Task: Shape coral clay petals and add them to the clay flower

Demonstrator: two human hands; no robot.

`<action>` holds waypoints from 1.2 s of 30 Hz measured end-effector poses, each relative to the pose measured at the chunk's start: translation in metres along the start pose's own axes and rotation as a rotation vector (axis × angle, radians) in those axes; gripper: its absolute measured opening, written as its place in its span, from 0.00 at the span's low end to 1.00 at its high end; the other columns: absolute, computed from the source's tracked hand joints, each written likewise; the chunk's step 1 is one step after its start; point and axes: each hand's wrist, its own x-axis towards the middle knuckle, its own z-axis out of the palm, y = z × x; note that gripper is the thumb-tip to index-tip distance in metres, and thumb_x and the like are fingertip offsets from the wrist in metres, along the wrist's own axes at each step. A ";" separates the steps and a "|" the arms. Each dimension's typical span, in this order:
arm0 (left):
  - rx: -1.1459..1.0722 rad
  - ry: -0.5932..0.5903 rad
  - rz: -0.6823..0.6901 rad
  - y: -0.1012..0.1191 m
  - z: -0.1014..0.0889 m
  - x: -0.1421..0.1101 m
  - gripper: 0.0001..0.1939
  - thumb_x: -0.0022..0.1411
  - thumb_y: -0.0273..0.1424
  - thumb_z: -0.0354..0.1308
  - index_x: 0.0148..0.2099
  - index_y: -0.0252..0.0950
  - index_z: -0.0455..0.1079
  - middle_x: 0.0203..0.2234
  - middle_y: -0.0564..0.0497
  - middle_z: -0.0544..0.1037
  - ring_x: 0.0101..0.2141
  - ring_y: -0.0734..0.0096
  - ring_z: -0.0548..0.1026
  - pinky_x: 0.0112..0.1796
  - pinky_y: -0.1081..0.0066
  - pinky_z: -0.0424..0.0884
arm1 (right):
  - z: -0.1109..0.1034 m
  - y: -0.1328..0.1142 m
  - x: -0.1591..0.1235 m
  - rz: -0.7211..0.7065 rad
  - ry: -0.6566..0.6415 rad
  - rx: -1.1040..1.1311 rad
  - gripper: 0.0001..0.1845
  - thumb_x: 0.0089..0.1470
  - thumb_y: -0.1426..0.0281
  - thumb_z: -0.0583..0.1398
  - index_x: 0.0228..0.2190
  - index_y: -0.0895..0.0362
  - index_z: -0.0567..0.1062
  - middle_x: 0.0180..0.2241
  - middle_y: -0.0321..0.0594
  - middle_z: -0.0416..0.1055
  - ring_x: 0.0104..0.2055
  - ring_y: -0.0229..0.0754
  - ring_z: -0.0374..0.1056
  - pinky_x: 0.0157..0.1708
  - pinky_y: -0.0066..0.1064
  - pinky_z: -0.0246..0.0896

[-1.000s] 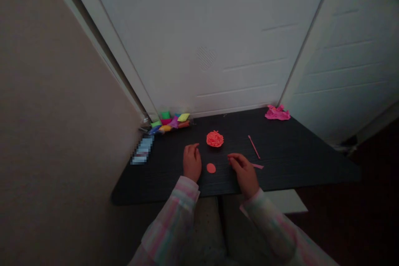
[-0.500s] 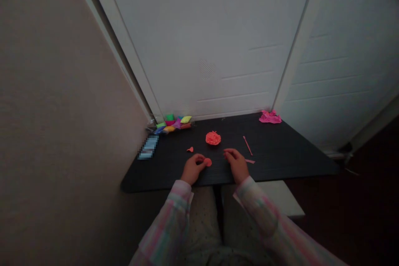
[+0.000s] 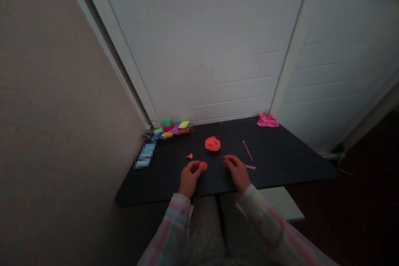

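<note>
1. My left hand [image 3: 189,176] pinches the flat orange clay disc [image 3: 203,166] just below frame centre, on the dark tabletop [image 3: 280,158].
2. My right hand [image 3: 237,169] rests beside it, fingers loosely curled, holding nothing.
3. An orange clay flower [image 3: 213,144] sits just above.

a pixelated patch [image 3: 145,155] hides something on the table's [image 3: 280,162] left edge; contents unreadable.

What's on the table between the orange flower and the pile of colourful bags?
Head view: only bare black table lies between the orange flower and the colourful bags; a small orange scrap sits nearer the person.
</note>
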 end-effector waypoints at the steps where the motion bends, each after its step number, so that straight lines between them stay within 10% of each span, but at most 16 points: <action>1: 0.003 0.039 0.025 0.001 -0.001 -0.002 0.12 0.57 0.36 0.52 0.36 0.31 0.69 0.30 0.48 0.77 0.32 0.69 0.75 0.35 0.67 0.71 | 0.000 0.000 -0.001 -0.013 -0.003 -0.011 0.16 0.54 0.65 0.54 0.45 0.59 0.65 0.45 0.43 0.64 0.42 0.41 0.65 0.39 0.40 0.63; 14: 0.439 0.688 0.534 -0.038 -0.024 -0.038 0.05 0.52 0.24 0.56 0.34 0.35 0.70 0.26 0.48 0.76 0.29 0.68 0.73 0.32 0.66 0.70 | 0.009 -0.018 -0.013 -0.116 -0.080 -0.164 0.10 0.47 0.64 0.55 0.29 0.54 0.74 0.30 0.38 0.73 0.35 0.44 0.67 0.36 0.35 0.60; 28: 0.641 0.794 0.642 -0.038 -0.025 -0.032 0.10 0.51 0.19 0.56 0.37 0.32 0.68 0.27 0.47 0.74 0.29 0.68 0.72 0.32 0.67 0.69 | 0.009 -0.015 -0.012 -0.078 -0.088 -0.186 0.10 0.48 0.64 0.55 0.30 0.54 0.74 0.31 0.39 0.73 0.37 0.45 0.67 0.36 0.34 0.60; 36: 0.635 0.662 0.612 -0.028 -0.028 -0.030 0.08 0.54 0.22 0.56 0.38 0.34 0.67 0.27 0.47 0.74 0.30 0.67 0.71 0.31 0.66 0.70 | 0.008 -0.017 -0.012 -0.090 -0.065 -0.136 0.10 0.47 0.65 0.55 0.29 0.54 0.74 0.30 0.38 0.73 0.36 0.44 0.67 0.36 0.35 0.59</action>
